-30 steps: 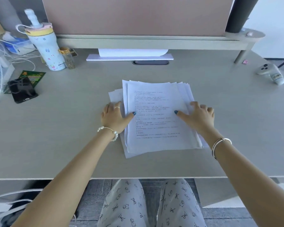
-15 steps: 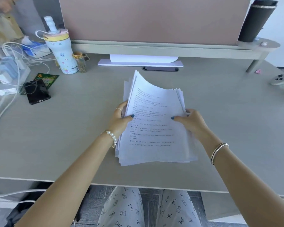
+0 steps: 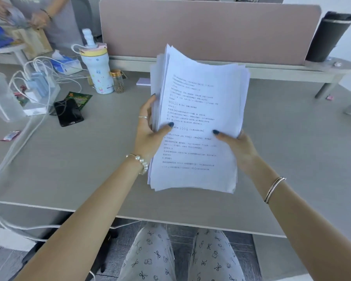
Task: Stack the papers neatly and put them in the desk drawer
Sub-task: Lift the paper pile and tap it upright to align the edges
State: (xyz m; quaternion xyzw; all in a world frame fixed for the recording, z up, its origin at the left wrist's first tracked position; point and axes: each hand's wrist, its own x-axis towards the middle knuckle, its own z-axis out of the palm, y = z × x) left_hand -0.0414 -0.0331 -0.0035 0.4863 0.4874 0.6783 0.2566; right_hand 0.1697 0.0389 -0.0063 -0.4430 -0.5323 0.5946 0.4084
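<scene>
Nearest the camera, patterned trousers [image 3: 150,258] are seen below the front edge of a pale grey desk [image 3: 85,171], whose matte top runs wide across the view above a grey tiled floor. Above the desk's near half, a sheaf of papers [image 3: 199,122] is held clear of the surface, its long axis running away from the person and its far end tilted upward; the top sheet is white, thin and printed with lines of small text, and the edges of the sheets beneath are fanned unevenly at the top and left. The left hand [image 3: 148,130] is closed on the left edge of the sheaf, thumb on the printed face and fingers behind; a pearl bracelet [image 3: 141,161] is worn at that wrist. The right hand [image 3: 237,147] is closed on the right edge lower down, thumb laid across the front; a thin metal bangle [image 3: 274,189] is worn on that forearm.

Farther left, a black phone [image 3: 69,114] lies flat, with white cables [image 3: 18,138] trailing off the desk edge. Beyond it stands a rounded, patterned water bottle [image 3: 96,72]. At the back, a pinkish fabric divider [image 3: 211,29] rises above a low shelf, on which a dark cylinder [image 3: 328,37] is stood at the right end.
</scene>
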